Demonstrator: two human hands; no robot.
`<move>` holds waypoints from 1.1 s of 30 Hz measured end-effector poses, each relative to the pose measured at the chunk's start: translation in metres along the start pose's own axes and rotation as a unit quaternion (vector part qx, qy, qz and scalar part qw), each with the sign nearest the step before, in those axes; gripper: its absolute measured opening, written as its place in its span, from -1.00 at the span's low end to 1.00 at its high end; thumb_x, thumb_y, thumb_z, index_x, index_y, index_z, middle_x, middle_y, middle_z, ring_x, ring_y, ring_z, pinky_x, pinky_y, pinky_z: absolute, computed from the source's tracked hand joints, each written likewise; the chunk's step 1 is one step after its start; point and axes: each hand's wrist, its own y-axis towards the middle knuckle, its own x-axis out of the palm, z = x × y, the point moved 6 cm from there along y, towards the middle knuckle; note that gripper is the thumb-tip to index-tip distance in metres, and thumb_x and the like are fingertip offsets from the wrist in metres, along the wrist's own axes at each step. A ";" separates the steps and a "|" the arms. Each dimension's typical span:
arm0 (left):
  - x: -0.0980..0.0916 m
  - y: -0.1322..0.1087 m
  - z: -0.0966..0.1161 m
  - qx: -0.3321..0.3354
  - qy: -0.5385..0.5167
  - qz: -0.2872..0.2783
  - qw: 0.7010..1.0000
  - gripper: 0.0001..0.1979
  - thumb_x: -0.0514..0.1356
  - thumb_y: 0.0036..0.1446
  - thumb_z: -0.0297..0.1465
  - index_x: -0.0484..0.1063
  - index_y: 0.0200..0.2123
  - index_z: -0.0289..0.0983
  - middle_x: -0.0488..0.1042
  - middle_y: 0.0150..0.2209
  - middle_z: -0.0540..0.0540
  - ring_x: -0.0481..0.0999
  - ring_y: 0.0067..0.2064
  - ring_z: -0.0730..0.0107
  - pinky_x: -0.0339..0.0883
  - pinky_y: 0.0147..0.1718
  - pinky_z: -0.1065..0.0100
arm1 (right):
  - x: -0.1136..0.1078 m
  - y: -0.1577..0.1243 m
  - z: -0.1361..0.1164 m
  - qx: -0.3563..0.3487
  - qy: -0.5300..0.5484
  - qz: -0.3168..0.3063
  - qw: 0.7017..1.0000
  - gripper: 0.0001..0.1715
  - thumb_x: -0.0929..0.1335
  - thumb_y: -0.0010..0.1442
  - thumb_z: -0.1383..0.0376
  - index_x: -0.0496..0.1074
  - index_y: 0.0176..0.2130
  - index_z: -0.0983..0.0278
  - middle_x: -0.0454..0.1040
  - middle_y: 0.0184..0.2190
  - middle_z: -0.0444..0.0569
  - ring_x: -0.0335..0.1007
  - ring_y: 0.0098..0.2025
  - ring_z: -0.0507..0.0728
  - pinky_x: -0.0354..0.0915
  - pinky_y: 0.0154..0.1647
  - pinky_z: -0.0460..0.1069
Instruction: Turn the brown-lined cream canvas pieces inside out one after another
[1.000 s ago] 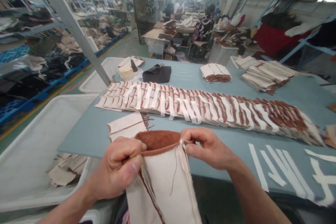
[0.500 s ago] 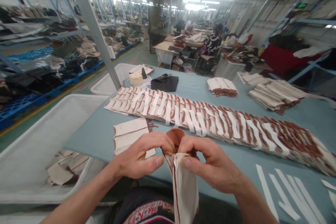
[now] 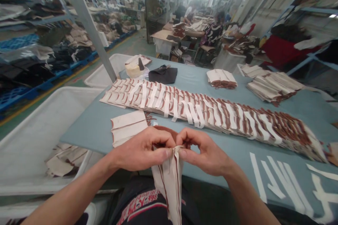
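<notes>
In front of my lap hangs a cream fabric piece (image 3: 167, 179) with brown edging and seams. My left hand (image 3: 148, 149) pinches its top edge between thumb and fingers. Close beside it, my right hand (image 3: 204, 151) grips the same edge, fingertips almost meeting the left ones. A brown part (image 3: 166, 129) of the piece curves up behind my fingers; how it joins the cream cloth is hidden. Another cream panel (image 3: 129, 124) with brown seams lies flat on the table, just beyond my left hand.
Across the blue-green table (image 3: 87, 126) runs a long row of overlapping fabric pieces (image 3: 211, 112) with white strips on it. Loose white strips (image 3: 285, 179) lie at the right. Fabric stacks (image 3: 221, 78) and a dark cloth (image 3: 163, 75) sit farther back. A white bin (image 3: 23, 168) stands left.
My left thumb has come onto the cloth's edge, and my hands sit closer together. The hanging cloth has swung left and shows more of its seamed face. The view has tilted slightly down.
</notes>
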 end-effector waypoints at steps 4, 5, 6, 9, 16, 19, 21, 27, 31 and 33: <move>-0.001 -0.009 0.003 -0.013 0.017 0.015 1.000 -0.81 0.16 0.26 -0.43 0.47 -0.40 -0.37 0.38 -0.45 0.05 0.32 -0.42 0.56 0.18 -0.42 0.56 | 0.003 -0.002 -0.010 -0.004 -0.031 0.002 1.000 -0.74 0.45 0.11 0.14 0.41 -0.31 0.25 0.38 -0.39 -0.16 0.22 -0.37 0.04 0.16 -0.34 -0.05; -0.001 -0.011 0.005 -0.013 0.022 0.019 0.999 -0.82 0.17 0.26 -0.44 0.48 -0.39 -0.37 0.40 -0.45 0.06 0.33 -0.42 0.56 0.19 -0.41 0.56 | 0.003 -0.002 -0.013 0.003 -0.046 0.009 0.999 -0.73 0.47 0.09 0.14 0.41 -0.32 0.25 0.38 -0.40 -0.17 0.22 -0.38 0.04 0.15 -0.35 -0.05; -0.001 -0.013 0.007 -0.012 0.024 0.023 0.999 -0.82 0.17 0.26 -0.45 0.49 -0.38 -0.37 0.41 -0.45 0.05 0.34 -0.42 0.56 0.20 -0.40 0.56 | 0.004 -0.001 -0.015 0.009 -0.059 0.012 0.998 -0.73 0.47 0.09 0.14 0.41 -0.33 0.25 0.38 -0.42 -0.18 0.21 -0.38 0.04 0.14 -0.36 -0.05; -0.002 -0.016 0.011 -0.018 0.017 0.034 0.999 -0.82 0.18 0.25 -0.45 0.51 -0.38 -0.38 0.42 -0.46 0.05 0.34 -0.41 0.56 0.21 -0.39 0.56 | 0.008 0.001 -0.020 0.004 -0.059 0.008 0.998 -0.78 0.44 0.15 0.17 0.39 -0.36 0.25 0.37 -0.45 -0.19 0.21 -0.41 0.02 0.14 -0.38 -0.06; -0.002 -0.019 0.006 -0.050 -0.024 0.036 0.998 -0.76 0.16 0.26 -0.39 0.52 -0.41 -0.39 0.44 -0.45 -0.01 0.35 -0.41 0.51 0.24 -0.39 0.52 | 0.012 0.007 -0.011 -0.012 0.012 -0.041 0.999 -0.73 0.42 0.27 0.17 0.40 -0.38 0.27 0.40 -0.48 -0.19 0.22 -0.46 -0.01 0.18 -0.42 -0.10; -0.002 -0.021 -0.003 -0.085 -0.034 0.039 0.995 -0.71 0.16 0.28 -0.32 0.53 -0.38 -0.40 0.44 -0.48 -0.02 0.34 -0.43 0.48 0.24 -0.41 0.50 | 0.012 0.004 -0.011 -0.012 -0.009 -0.033 0.999 -0.78 0.39 0.30 0.22 0.43 -0.36 0.27 0.44 -0.45 -0.16 0.28 -0.44 0.00 0.21 -0.39 -0.09; -0.003 -0.022 -0.005 -0.094 -0.035 0.048 0.994 -0.70 0.18 0.28 -0.30 0.53 -0.38 -0.41 0.45 -0.49 -0.03 0.34 -0.44 0.48 0.23 -0.41 0.50 | 0.010 0.001 -0.014 -0.009 -0.049 -0.011 0.999 -0.83 0.39 0.30 0.27 0.45 -0.34 0.27 0.47 -0.44 -0.15 0.31 -0.42 0.01 0.22 -0.38 -0.09; -0.001 -0.021 -0.002 -0.100 -0.033 0.055 0.993 -0.74 0.20 0.21 -0.31 0.54 -0.38 -0.41 0.47 -0.48 -0.03 0.35 -0.43 0.49 0.23 -0.41 0.50 | 0.011 -0.002 -0.026 -0.008 -0.119 0.026 0.993 -0.92 0.37 0.21 0.36 0.46 -0.35 0.26 0.49 -0.45 -0.17 0.34 -0.44 -0.01 0.21 -0.43 -0.12; -0.002 -0.018 -0.002 -0.119 -0.022 0.064 0.991 -0.78 0.25 0.14 -0.34 0.49 -0.46 -0.39 0.40 -0.51 0.02 0.30 -0.46 0.52 0.15 -0.47 0.52 | 0.012 0.000 -0.023 0.011 -0.107 0.032 0.994 -0.91 0.35 0.18 0.36 0.44 -0.38 0.26 0.46 -0.48 -0.17 0.29 -0.47 -0.01 0.20 -0.46 -0.11; -0.003 -0.018 -0.003 -0.121 -0.019 0.060 0.991 -0.79 0.22 0.17 -0.37 0.50 -0.45 -0.39 0.41 -0.51 0.01 0.30 -0.46 0.53 0.15 -0.47 0.51 | 0.012 0.002 -0.021 0.020 -0.098 0.031 0.994 -0.90 0.35 0.20 0.34 0.43 -0.38 0.27 0.44 -0.49 -0.18 0.28 -0.48 -0.01 0.19 -0.46 -0.11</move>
